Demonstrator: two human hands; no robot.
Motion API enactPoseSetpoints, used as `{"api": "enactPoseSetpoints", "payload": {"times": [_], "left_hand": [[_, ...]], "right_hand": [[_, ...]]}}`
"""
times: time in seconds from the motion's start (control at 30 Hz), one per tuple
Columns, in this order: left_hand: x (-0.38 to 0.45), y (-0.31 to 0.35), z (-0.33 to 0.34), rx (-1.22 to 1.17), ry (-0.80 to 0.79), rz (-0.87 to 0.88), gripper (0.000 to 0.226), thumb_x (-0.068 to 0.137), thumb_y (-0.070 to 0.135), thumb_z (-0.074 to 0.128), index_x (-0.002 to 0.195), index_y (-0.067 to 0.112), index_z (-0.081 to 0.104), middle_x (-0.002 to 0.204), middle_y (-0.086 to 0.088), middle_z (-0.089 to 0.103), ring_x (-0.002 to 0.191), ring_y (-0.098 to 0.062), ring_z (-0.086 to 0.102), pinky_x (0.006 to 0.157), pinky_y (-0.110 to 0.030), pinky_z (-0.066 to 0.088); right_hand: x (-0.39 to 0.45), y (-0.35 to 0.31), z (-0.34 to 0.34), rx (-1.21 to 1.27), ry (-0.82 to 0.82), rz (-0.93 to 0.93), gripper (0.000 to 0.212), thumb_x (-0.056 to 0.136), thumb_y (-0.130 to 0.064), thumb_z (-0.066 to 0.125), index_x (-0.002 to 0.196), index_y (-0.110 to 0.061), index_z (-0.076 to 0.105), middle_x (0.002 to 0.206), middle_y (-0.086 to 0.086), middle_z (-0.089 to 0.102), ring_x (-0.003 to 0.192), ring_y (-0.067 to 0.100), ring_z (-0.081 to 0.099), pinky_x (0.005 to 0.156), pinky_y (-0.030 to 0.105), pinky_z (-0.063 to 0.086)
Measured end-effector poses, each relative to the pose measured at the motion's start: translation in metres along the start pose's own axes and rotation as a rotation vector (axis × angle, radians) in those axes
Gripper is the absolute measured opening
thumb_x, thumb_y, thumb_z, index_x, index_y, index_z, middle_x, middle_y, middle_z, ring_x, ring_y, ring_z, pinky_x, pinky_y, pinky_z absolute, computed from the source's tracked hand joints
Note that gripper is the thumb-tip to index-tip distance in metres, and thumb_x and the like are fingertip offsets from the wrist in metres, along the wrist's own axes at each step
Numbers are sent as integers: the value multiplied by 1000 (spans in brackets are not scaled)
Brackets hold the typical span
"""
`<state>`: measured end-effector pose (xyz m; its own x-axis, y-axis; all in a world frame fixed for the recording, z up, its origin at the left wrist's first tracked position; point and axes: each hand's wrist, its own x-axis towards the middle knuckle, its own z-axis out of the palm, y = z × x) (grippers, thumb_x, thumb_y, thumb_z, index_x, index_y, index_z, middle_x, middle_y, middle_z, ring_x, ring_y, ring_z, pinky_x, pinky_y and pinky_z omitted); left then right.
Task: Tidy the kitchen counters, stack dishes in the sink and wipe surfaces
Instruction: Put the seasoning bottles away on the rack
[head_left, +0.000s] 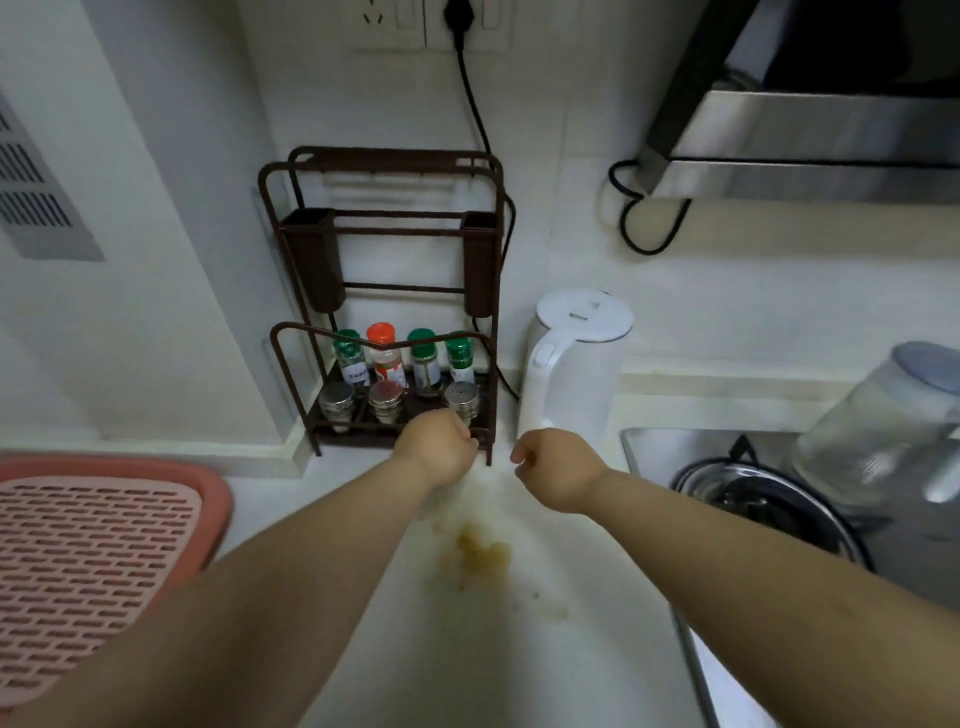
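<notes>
Left fingers: we see them curled under the left hand (436, 447), at the front rail of the spice rack (387, 332); whether they pinch the rail we cannot tell.
Right fingers: curled into a loose fist on the right hand (556, 475), holding nothing we can see, just before the white kettle (574, 364).
Stain: a yellowish spill (480, 553) on the counter (519, 649), between our forearms, its long axis running from the rack toward the near edge.
Sink: at the counter's right edge, a metal pot (763, 499) inside.
Left edge: a pink drainer tray (88, 551).
</notes>
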<state>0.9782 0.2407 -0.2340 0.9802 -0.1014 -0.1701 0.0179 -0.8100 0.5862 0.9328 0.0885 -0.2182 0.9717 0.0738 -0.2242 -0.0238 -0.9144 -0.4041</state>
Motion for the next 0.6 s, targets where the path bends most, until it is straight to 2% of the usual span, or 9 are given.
{"api": "enactPoseSetpoints", "payload": {"times": [0.07, 0.1, 0.23, 0.37, 0.47, 0.53, 0.6], "left_hand": [[-16, 20, 13, 5, -27, 36, 21, 88, 25, 57, 69, 16, 56, 92, -6, 67, 96, -27, 61, 88, -33, 50], [-23, 30, 19, 0, -36, 44, 23, 87, 26, 57, 66, 18, 55, 90, -5, 66, 95, -26, 62, 86, -32, 49], [-58, 87, 59, -1, -67, 102, 18, 87, 30, 56, 72, 20, 58, 91, 0, 63, 95, -22, 60, 83, -27, 46], [-104, 165, 119, 41, -138, 214, 17, 88, 24, 53, 74, 17, 62, 98, -5, 69, 96, -23, 61, 80, -26, 46], [-143, 227, 175, 27, -165, 264, 18, 86, 20, 54, 70, 19, 62, 98, -5, 71, 99, -23, 63, 86, -26, 48], [-175, 274, 221, 16, -215, 330, 17, 86, 15, 53, 75, 19, 65, 97, -4, 71, 97, -22, 63, 82, -23, 46], [-202, 312, 261, 16, -285, 400, 15, 87, 14, 52, 81, 19, 64, 93, -3, 69, 89, -20, 62, 73, -22, 44]], "right_hand": [[-22, 19, -6, -16, -33, 5, 29, 96, -18, 46, 120, -13, 61, 126, 7, 58, 117, 24, 53, 91, 24, 40], [-32, 28, -8, -22, -52, 2, 29, 96, -20, 46, 120, -13, 61, 126, 6, 58, 116, 23, 53, 90, 23, 40], [-87, 78, -25, -49, -96, 29, 28, 96, -25, 48, 120, -15, 61, 126, 3, 59, 116, 22, 55, 93, 24, 41], [-160, 158, -43, -96, -68, 68, 18, 94, -18, 47, 87, -15, 64, 107, 9, 65, 97, 24, 58, 81, 28, 43], [-225, 226, -58, -121, -55, 154, 25, 94, -16, 46, 100, -6, 67, 112, 13, 66, 98, 27, 60, 82, 29, 44], [-277, 280, -70, -86, -43, 218, 28, 94, -18, 47, 108, -5, 67, 111, 14, 66, 104, 30, 60, 85, 30, 46], [-320, 325, -80, -37, -33, 304, 30, 95, -22, 47, 110, -5, 67, 103, 12, 64, 100, 28, 60, 82, 28, 46]]}}
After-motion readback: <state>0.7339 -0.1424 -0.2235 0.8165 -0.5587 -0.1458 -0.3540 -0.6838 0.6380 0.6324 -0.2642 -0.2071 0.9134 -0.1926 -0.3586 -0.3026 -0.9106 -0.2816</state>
